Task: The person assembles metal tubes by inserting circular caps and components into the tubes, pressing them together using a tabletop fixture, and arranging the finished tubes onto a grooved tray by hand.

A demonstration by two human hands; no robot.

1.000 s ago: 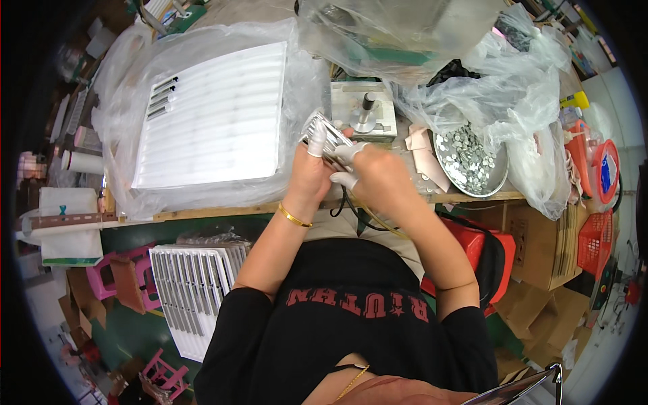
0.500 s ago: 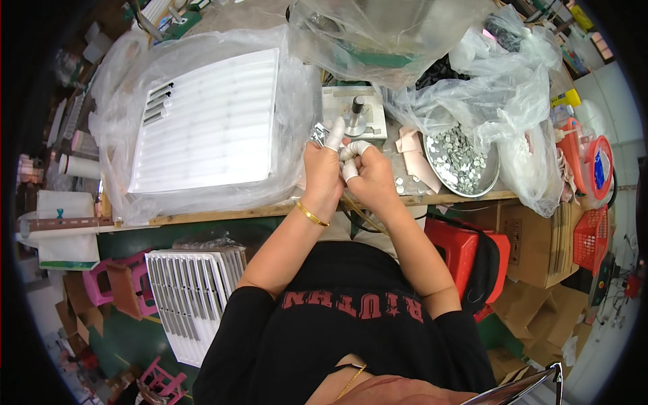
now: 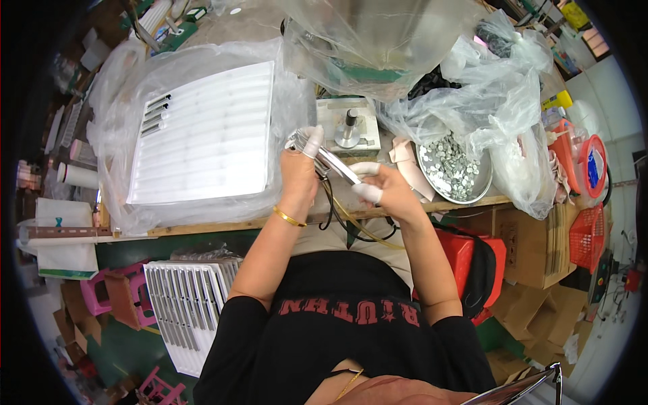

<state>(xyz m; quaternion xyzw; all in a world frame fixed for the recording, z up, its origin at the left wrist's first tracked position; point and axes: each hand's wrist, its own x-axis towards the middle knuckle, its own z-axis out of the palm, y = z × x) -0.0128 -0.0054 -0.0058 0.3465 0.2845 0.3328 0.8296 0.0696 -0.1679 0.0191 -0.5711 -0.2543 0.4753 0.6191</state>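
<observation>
My left hand (image 3: 300, 172), in a white finger cover, is closed round several shiny silver tubes, whose ends show above the thumb. From it one silver tube (image 3: 341, 167) slants down to the right. My right hand (image 3: 391, 192), also in white finger covers, pinches that tube's lower end between thumb and fingers. Just beyond my hands stands a metal fixture (image 3: 367, 132) with an upright, dark-topped post (image 3: 349, 123). To the left, a white grooved tray (image 3: 209, 138) lies on clear plastic, with several silver-and-black tubes (image 3: 156, 115) at its left edge.
A round metal pan (image 3: 487, 189) of small silver discs sits at the right, beside crumpled clear plastic bags (image 3: 509, 111). A large plastic bag (image 3: 364, 37) covers something beyond the fixture. Below the bench edge stand a stack of filled trays (image 3: 182, 304) and a red stool (image 3: 466, 260).
My hands have moved apart, the left one leftward and the right one down to the right. A long silver tube now shows stretched between them. The view has shifted slightly.
</observation>
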